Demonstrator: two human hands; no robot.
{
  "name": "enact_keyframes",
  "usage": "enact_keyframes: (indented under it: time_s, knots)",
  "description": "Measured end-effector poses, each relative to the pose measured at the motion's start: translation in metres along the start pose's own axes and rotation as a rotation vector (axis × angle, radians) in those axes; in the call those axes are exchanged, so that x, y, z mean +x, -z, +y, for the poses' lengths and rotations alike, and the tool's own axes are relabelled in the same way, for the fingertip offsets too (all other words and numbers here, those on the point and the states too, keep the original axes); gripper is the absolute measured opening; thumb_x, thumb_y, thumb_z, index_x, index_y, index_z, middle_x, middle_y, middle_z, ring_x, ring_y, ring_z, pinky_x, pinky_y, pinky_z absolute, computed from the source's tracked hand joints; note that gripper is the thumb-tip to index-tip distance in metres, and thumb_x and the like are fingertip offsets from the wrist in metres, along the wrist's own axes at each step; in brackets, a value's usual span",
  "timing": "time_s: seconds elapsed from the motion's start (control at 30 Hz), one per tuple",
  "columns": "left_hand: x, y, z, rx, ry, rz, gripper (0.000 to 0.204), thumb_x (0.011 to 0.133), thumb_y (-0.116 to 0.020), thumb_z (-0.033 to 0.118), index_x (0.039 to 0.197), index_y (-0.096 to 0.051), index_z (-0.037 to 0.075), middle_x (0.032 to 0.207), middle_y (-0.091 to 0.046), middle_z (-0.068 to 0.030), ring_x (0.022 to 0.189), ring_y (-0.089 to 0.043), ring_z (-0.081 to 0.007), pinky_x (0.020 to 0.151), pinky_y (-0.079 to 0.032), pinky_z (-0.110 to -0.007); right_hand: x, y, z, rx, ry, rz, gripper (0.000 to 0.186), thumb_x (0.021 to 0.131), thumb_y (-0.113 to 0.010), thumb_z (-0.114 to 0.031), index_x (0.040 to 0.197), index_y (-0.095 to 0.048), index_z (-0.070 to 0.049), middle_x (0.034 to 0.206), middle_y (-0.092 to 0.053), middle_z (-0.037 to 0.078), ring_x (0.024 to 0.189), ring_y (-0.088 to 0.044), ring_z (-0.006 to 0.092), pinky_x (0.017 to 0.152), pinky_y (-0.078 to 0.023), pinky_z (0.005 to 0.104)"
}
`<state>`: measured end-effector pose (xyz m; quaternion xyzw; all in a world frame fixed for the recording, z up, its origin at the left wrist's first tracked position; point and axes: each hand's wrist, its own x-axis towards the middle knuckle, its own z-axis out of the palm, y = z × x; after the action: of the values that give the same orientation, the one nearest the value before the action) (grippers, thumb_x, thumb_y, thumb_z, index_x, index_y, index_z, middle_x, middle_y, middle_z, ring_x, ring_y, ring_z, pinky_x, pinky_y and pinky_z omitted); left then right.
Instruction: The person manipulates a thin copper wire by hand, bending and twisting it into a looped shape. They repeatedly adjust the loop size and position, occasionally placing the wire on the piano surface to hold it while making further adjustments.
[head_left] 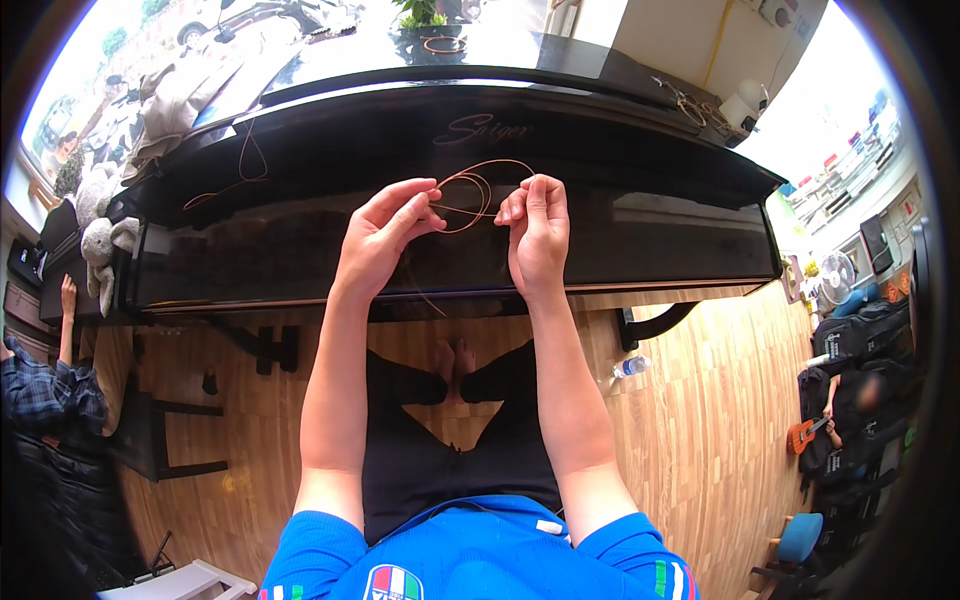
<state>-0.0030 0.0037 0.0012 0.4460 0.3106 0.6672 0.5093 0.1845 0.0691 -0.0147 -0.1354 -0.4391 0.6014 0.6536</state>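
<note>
A thin copper-coloured wire (487, 193), wound in loose loops, is stretched between my two hands above the black upright piano (620, 235). My left hand (375, 240) pinches the coil between thumb and fingers. One end of the wire arches up and over to my right hand (541, 240), where thumb and curled fingers close on it. Beneath my left hand a thin strand hangs down past the piano's front edge. Another thin wire loop (246, 180) lies against the piano's dark surface, left of my hands.
On the piano top sit a small wire coil (443, 45), a tangle of wires (695, 108) and a plant (420, 14). A plush rabbit (100, 240) hangs at its left end. A water bottle (631, 367) lies on the wooden floor (690, 440). People are at both sides.
</note>
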Motion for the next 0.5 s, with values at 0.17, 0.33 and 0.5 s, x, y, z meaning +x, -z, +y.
enact_keyframes:
  time_s: [0.17, 0.33, 0.5]
  knots:
    - [-0.0025, 0.0002, 0.0031, 0.071, 0.014, -0.021, 0.034, 0.098, -0.063, 0.004, 0.132, -0.060, 0.000, 0.115, -0.068, -0.0130, 0.093, -0.068, -0.0151, 0.090, -0.059, -0.036, -0.0001, 0.0002, 0.0001, -0.023, 0.009, 0.000, 0.017, 0.108, -0.049, -0.025, 0.103, -0.052, -0.009, 0.076, -0.048, -0.001, 0.070, -0.049, 0.0093, 0.069, -0.048, 0.0266]
    - [-0.0037, -0.0001, 0.0037, 0.125, -0.031, -0.062, 0.039, 0.096, -0.064, 0.001, 0.134, -0.059, 0.000, 0.118, -0.069, -0.0140, 0.092, -0.067, -0.0142, 0.083, -0.057, -0.031, 0.0007, 0.0008, -0.0002, 0.014, 0.002, 0.015, 0.017, 0.108, -0.049, -0.025, 0.103, -0.052, -0.009, 0.076, -0.048, -0.001, 0.070, -0.049, 0.0097, 0.069, -0.048, 0.0267]
    - [-0.0042, -0.0070, 0.0096, 0.223, 0.042, -0.019, 0.041, 0.093, -0.071, 0.007, 0.133, -0.061, 0.001, 0.116, -0.071, -0.0133, 0.092, -0.067, -0.0138, 0.081, -0.056, -0.029, 0.0001, 0.0005, -0.0027, 0.049, -0.011, 0.026, 0.016, 0.109, -0.049, -0.024, 0.103, -0.052, -0.009, 0.076, -0.049, 0.000, 0.070, -0.049, 0.0100, 0.070, -0.048, 0.0267]
